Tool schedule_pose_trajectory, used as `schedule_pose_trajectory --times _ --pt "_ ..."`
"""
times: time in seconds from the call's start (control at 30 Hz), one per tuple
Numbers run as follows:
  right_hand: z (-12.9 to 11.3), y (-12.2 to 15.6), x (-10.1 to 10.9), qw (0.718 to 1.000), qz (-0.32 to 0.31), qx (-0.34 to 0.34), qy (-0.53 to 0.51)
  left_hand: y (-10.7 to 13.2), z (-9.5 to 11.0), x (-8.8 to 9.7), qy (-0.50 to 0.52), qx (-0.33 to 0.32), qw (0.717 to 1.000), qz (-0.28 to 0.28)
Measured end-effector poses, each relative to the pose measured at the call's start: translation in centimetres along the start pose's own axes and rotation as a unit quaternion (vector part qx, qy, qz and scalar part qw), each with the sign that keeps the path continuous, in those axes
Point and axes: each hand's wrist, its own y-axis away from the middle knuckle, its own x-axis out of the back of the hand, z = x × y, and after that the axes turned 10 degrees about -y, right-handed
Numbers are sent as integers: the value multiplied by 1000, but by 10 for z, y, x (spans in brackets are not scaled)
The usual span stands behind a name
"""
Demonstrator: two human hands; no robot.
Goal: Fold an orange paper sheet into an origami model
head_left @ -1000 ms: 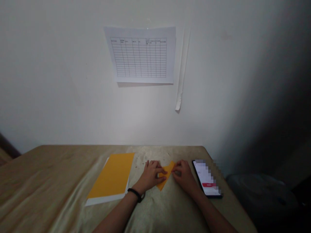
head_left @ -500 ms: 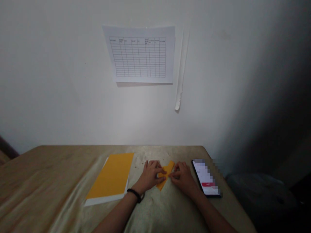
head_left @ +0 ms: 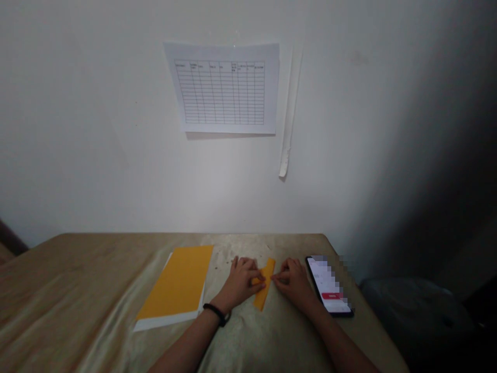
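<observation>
A small piece of folded orange-yellow paper (head_left: 265,295) lies on the cloth-covered table, tilted, with a straight right edge. My left hand (head_left: 243,278) is on its left side, thumb and fingers closed on the paper and hiding part of it. A dark band circles that wrist. From the right, my right hand (head_left: 291,282) is closed, its thumb and index fingertips together at the paper's right edge, about midway along. Left of my hands rests a stack of larger orange-yellow sheets (head_left: 178,282), with white paper showing beneath.
A phone (head_left: 328,285) with a lit screen lies right of my right hand, partly pixelated. The table's cloth (head_left: 97,280) is wrinkled on the left. Behind the table, a printed grid sheet (head_left: 225,93) and a loose white strip (head_left: 287,129) hang on the wall.
The folded paper's right part has turned over to the left, so it looks narrower and straighter-edged. My right fingertips have shifted slightly along its edge; my left hand has barely moved.
</observation>
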Motion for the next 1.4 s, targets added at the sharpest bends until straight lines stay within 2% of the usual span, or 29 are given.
schedule_pose_trajectory --times 0.3,0.57,0.87,1.4 --pt "1 -3 2 1000 13 -13 8 -1 -5 -2 -26 -11 999 -31" --pt "-5 -6 4 997 35 -48 41 -1 -6 -4 -43 -14 999 -30" --pt "-2 -4 2 999 29 -15 26 -1 -6 -5 -39 -11 999 -29" --pt "3 -12 0 989 70 -61 115 -2 -5 -2 -31 -3 999 -44"
